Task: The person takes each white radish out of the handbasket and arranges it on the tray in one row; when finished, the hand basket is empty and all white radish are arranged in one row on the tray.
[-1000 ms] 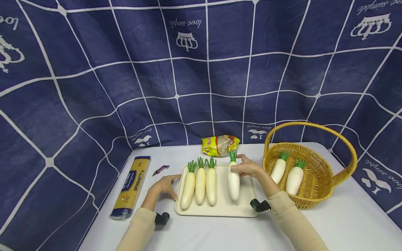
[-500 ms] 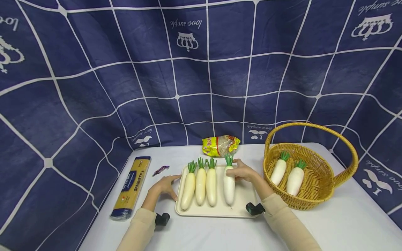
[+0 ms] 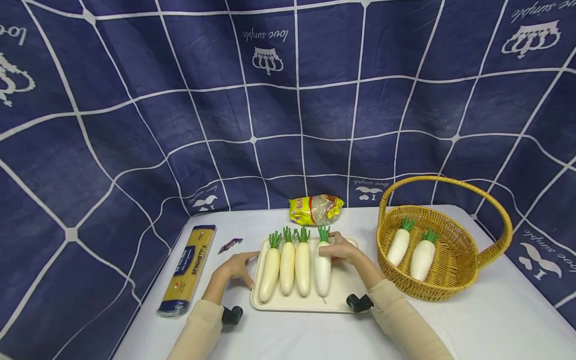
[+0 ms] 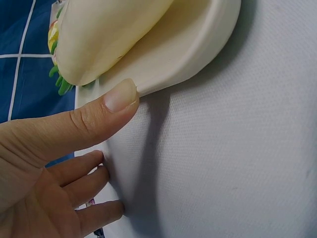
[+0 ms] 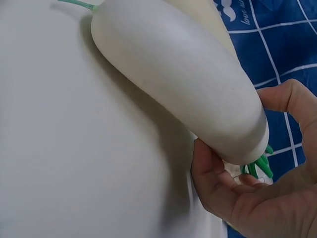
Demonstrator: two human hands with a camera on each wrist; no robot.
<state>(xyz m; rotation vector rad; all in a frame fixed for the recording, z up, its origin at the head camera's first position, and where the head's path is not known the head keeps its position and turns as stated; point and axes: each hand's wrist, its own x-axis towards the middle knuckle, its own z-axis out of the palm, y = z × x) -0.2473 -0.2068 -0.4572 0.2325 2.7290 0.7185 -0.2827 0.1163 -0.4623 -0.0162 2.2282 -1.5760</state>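
Observation:
A whiter radish (image 3: 323, 274) with green leaf stubs is held near its leafy end by my right hand (image 3: 343, 250), thumb on one side and fingers on the other in the right wrist view. It lies low over the cream tray (image 3: 346, 282), just right of three yellowish-white radishes (image 3: 288, 270) that lie side by side with their leaves pointing away. My left hand (image 3: 234, 267) is at the tray's left edge, its thumb (image 4: 121, 96) touching or nearly touching the rim. The other left fingers (image 4: 86, 186) extend loosely over the white tabletop, holding nothing.
A wicker basket (image 3: 472, 260) with a tall handle stands at the right, two white radishes (image 3: 423, 257) inside. Behind the tray lies a yellow food bag (image 3: 315, 209). A spaghetti pack (image 3: 189, 267) and a small purple wrapped candy (image 3: 230, 245) lie left. Blue cloth (image 3: 279, 115) hangs behind.
My right hand has moved left with the whiter radish, bringing it from the tray's right part close to the row of three. The left hand has stayed put.

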